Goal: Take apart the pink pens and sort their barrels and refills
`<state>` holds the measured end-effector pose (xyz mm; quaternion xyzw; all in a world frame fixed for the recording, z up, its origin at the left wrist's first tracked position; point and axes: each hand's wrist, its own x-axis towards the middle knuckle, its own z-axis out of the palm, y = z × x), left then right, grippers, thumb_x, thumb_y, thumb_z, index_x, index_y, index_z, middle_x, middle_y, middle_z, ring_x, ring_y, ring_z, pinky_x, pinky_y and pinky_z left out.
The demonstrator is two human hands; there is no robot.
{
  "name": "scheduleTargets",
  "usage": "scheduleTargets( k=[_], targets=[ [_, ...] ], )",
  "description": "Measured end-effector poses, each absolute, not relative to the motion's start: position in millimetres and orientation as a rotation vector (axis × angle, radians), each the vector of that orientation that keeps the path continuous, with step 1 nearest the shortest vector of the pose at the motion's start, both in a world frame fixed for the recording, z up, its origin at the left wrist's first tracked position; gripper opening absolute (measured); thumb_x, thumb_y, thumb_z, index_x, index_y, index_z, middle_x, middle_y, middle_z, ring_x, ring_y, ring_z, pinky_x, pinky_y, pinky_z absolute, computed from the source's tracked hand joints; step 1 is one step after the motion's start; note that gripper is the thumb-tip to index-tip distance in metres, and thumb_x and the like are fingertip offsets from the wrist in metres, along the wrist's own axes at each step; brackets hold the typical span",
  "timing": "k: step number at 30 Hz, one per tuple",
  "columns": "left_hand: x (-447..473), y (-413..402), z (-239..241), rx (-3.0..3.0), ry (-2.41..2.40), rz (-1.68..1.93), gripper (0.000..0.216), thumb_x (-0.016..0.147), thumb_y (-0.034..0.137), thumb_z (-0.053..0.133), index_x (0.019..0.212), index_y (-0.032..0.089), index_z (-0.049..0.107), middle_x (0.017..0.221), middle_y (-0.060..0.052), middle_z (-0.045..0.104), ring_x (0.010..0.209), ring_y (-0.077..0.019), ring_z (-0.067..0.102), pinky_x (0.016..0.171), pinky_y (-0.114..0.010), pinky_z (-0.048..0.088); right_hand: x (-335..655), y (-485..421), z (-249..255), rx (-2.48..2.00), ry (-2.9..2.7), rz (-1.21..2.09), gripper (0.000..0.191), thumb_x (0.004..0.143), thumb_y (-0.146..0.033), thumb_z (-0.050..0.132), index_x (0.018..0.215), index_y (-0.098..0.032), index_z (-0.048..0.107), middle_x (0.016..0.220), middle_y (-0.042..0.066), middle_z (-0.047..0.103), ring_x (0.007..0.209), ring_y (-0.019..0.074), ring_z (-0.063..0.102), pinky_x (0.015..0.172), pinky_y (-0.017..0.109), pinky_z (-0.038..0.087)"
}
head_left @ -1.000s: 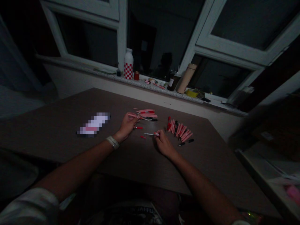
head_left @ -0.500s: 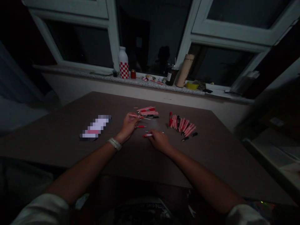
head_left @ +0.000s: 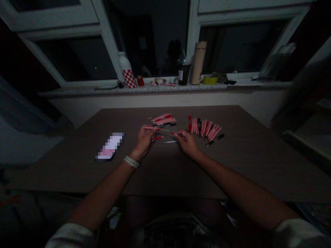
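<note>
My left hand [head_left: 144, 140] pinches a pink pen [head_left: 149, 127], whose thin clear-looking end points right. Opposite it, my right hand [head_left: 188, 144] is closed on a small red pen part [head_left: 172, 133], its red tip aimed at the pen; the two are apart. Below the left fingers lies another red pen part [head_left: 159, 137]. A thin pen refill [head_left: 170, 142] rests on the table just left of the right hand. Beyond the hands is a bundle of pink, red and black pens [head_left: 164, 120]. Right of them spreads a row of pink pens [head_left: 203, 127] with red and black parts.
A phone [head_left: 110, 146] with a blurred screen lies left on the brown table [head_left: 155, 172]. Two black pen pieces [head_left: 209, 144] sit near the right row. On the windowsill stand a checkered bottle [head_left: 128, 72], a dark cup [head_left: 183, 74], a beige flask [head_left: 199, 63] and yellow tape [head_left: 210, 80].
My right hand has risen from the table and moved forward with the red part, now level with the pen in my left hand. The view has tilted and shifted slightly.
</note>
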<state>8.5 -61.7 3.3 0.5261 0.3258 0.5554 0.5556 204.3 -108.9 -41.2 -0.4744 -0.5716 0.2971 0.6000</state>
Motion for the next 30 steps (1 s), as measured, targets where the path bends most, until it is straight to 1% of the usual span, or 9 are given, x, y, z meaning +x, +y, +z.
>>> scheduleTargets(
  k=[6,11,17,20,23,25,27,30],
  targets=[
    [12.3,-66.5,6.5,1.291,0.732,1.281,0.033,0.078,0.033,0.076,0.090,0.019,0.049,0.082,-0.001,0.070,0.047,-0.0038,0.044,0.043,-0.015,0.034,201.3,-111.6,-37.3,-1.032,-1.308,0.741,0.025,0.086,-0.044,0.058,0.083,-0.019,0.059,0.077,0.001,0.061,0.075,0.0177,0.059,0.069,0.027,0.045],
    [12.5,-66.5,6.6,1.297,0.734,1.288,0.032,0.078,0.032,0.076,0.091,0.019,0.049,0.081,0.000,0.070,0.046,-0.0036,0.044,0.042,-0.015,0.034,202.1,-113.2,-37.2,-1.097,-1.337,0.692,0.024,0.088,-0.042,0.057,0.086,-0.018,0.061,0.078,0.002,0.063,0.075,0.0177,0.059,0.069,0.028,0.044],
    [13.5,-69.3,8.4,1.343,0.783,1.279,0.034,0.077,0.034,0.076,0.093,0.020,0.049,0.079,0.001,0.071,0.046,-0.0037,0.046,0.042,-0.014,0.036,204.2,-114.6,-35.8,-1.153,-1.365,0.676,0.023,0.089,-0.040,0.058,0.089,-0.018,0.061,0.081,0.003,0.066,0.077,0.0189,0.063,0.069,0.027,0.045],
    [14.0,-70.4,9.7,1.381,0.799,1.286,0.035,0.077,0.034,0.076,0.093,0.020,0.049,0.079,0.001,0.071,0.046,-0.0039,0.047,0.041,-0.014,0.037,205.0,-116.9,-33.5,-1.196,-1.407,0.626,0.019,0.090,-0.037,0.057,0.090,-0.018,0.062,0.084,0.005,0.069,0.079,0.0197,0.065,0.070,0.028,0.046],
    [13.9,-70.2,9.9,1.438,0.819,1.291,0.034,0.076,0.035,0.077,0.093,0.018,0.053,0.078,0.001,0.070,0.045,-0.0044,0.048,0.040,-0.015,0.038,207.2,-119.6,-30.7,-1.262,-1.502,0.518,0.014,0.092,-0.030,0.056,0.094,-0.018,0.063,0.090,0.007,0.071,0.083,0.0212,0.067,0.072,0.029,0.046],
    [13.6,-69.7,9.5,1.484,0.843,1.299,0.031,0.076,0.035,0.077,0.090,0.016,0.057,0.079,0.000,0.069,0.047,-0.0047,0.051,0.040,-0.016,0.039,209.2,-121.4,-28.7,-1.317,-1.585,0.416,0.012,0.092,-0.024,0.056,0.097,-0.017,0.064,0.095,0.009,0.072,0.087,0.0225,0.067,0.075,0.030,0.046],
    [13.2,-69.2,8.9,1.526,0.857,1.313,0.029,0.075,0.035,0.078,0.084,0.015,0.059,0.083,-0.002,0.069,0.049,-0.0049,0.053,0.041,-0.016,0.041,210.9,-122.9,-27.0,-1.365,-1.650,0.336,0.013,0.090,-0.018,0.056,0.101,-0.017,0.064,0.098,0.009,0.072,0.091,0.0233,0.066,0.078,0.031,0.046],
    [12.5,-68.3,7.0,1.545,0.851,1.310,0.028,0.074,0.034,0.079,0.081,0.014,0.060,0.086,-0.003,0.069,0.053,-0.0063,0.057,0.044,-0.018,0.045,211.4,-123.9,-25.9,-1.377,-1.670,0.306,0.014,0.090,-0.017,0.056,0.102,-0.017,0.064,0.099,0.009,0.072,0.091,0.0228,0.066,0.079,0.031,0.046]
  ],
)
